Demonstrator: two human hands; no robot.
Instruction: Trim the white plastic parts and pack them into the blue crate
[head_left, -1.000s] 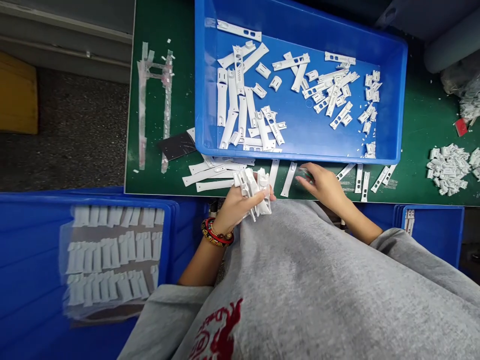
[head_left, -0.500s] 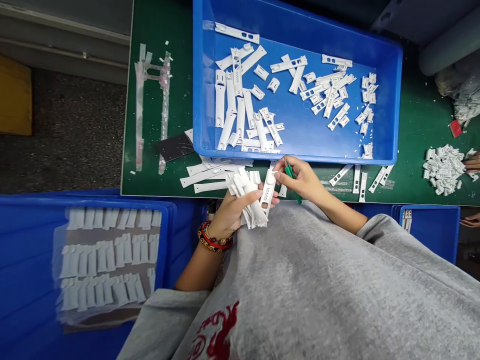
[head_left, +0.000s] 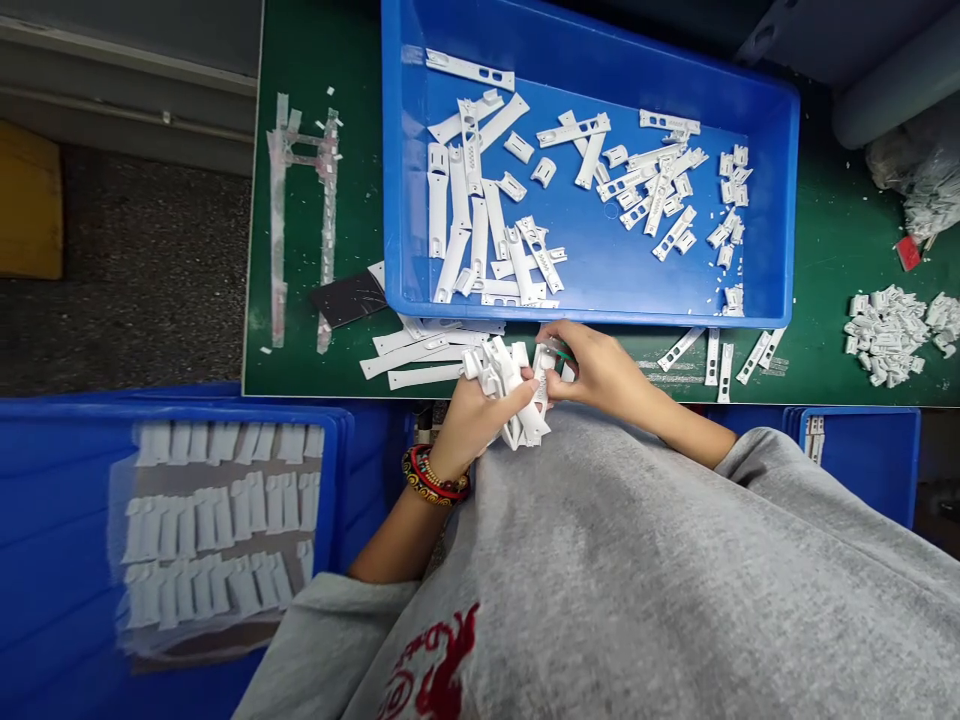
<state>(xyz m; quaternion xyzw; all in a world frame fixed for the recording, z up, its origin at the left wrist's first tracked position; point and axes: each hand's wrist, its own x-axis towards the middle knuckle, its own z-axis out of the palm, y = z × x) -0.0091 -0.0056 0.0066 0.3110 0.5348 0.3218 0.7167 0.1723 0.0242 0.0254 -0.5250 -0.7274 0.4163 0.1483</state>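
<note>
My left hand (head_left: 480, 405) is closed round a bundle of white plastic parts (head_left: 514, 385), long moulded strips held in a loose stack. At the bundle's right side, one slotted white strip (head_left: 544, 370) points up between my two hands. My right hand (head_left: 592, 365) pinches this strip near its upper end. A small bit of a green-handled tool (head_left: 562, 355) shows at the right fingers; the rest of it is hidden by the hand. Both hands are just in front of the near wall of a blue bin (head_left: 600, 310).
White strips and short clips lie scattered in the bin. More strips (head_left: 412, 360) lie on the green table (head_left: 300, 375) to the left, by a dark plate (head_left: 349, 298). A pile of small white pieces (head_left: 889, 335) is at right. A blue crate (head_left: 330, 500) at lower left holds rows of parts.
My right hand has turned inward and now covers most of the green-handled tool. The bundle in my left hand has shifted slightly. Another person's hand at the right edge has left the view.
</note>
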